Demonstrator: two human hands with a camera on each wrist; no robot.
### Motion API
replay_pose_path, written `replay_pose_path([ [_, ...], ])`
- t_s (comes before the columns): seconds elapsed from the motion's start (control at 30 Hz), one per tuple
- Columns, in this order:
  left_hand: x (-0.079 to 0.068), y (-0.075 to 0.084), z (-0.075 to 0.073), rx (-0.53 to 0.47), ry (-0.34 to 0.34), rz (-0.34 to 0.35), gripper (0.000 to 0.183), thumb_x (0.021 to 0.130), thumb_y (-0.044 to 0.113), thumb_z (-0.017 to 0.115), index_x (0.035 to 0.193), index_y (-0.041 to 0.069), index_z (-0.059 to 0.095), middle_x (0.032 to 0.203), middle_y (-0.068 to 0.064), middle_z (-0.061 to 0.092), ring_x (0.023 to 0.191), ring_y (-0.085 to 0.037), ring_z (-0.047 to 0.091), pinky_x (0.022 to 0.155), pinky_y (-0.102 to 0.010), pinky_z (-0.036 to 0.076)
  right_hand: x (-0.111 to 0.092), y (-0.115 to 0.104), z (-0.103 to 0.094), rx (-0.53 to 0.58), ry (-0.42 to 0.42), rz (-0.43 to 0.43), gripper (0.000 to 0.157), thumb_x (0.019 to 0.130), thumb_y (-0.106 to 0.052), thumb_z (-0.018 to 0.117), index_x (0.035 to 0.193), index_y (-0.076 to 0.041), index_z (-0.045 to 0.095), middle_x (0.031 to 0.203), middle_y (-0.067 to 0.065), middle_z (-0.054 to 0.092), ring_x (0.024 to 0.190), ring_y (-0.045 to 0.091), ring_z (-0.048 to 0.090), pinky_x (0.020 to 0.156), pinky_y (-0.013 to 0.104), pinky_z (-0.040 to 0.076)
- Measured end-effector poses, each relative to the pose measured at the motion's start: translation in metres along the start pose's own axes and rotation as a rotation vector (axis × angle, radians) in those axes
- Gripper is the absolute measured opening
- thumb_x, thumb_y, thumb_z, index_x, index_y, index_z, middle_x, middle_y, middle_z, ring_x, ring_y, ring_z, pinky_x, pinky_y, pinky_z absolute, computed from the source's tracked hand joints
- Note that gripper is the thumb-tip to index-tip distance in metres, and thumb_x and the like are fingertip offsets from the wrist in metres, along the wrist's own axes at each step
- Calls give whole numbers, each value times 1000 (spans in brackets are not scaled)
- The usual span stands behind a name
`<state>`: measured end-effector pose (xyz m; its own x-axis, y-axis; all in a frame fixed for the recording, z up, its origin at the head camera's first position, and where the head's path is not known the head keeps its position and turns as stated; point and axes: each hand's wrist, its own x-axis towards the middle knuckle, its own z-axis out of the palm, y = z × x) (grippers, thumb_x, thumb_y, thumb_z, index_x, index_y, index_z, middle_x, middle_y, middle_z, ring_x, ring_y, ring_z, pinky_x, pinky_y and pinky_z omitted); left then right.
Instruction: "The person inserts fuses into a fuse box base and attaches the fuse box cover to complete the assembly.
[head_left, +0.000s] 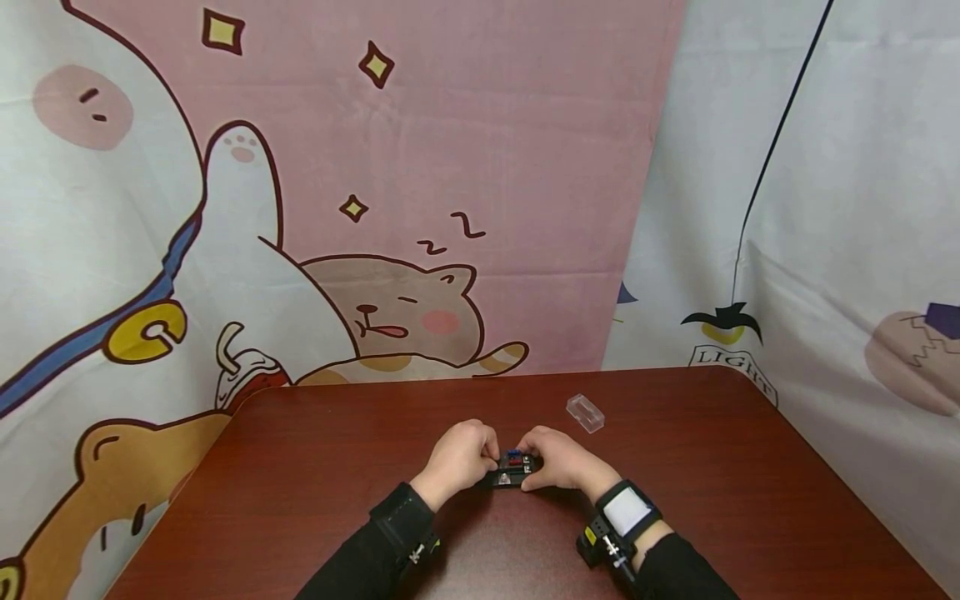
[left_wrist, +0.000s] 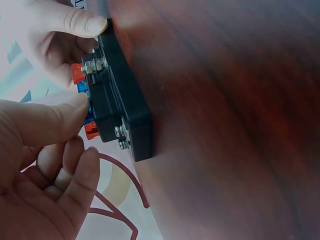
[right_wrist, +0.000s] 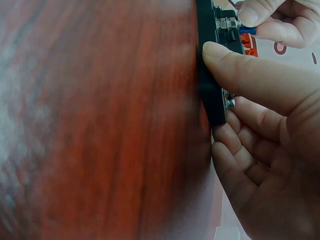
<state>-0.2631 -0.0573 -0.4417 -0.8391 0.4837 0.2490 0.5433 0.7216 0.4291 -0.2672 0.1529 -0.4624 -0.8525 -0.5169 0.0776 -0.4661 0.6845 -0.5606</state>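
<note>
A black fuse block with metal screw terminals rests on the table between both hands. Blade fuses stand in its top, among them a red fuse near one end and another red fuse toward the other. My left hand pinches a blue fuse between thumb and forefinger, at the row of fuses; the thumb hides part of it in the left wrist view. My right hand grips one end of the block, its thumb on the base's near edge and its fingers curled behind.
Beyond the right hand lies a clear plastic cover on the reddish-brown table. The table's far edge meets a hanging cloth printed with cartoon animals. Wrist cameras are strapped to both arms.
</note>
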Motion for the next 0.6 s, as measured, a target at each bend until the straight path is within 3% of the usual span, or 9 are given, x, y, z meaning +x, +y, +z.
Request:
replay_pose_path([
  [0.6,1,0,-1,-7,0,-10,19,74,6,86,67,16,72,69,10,54,64,-5,51,57,-23,43,-1,-2,-1,13,-3,5,38,69,-16,90,98,-10,66,94,-2,57,85,17,54,79,40,47],
])
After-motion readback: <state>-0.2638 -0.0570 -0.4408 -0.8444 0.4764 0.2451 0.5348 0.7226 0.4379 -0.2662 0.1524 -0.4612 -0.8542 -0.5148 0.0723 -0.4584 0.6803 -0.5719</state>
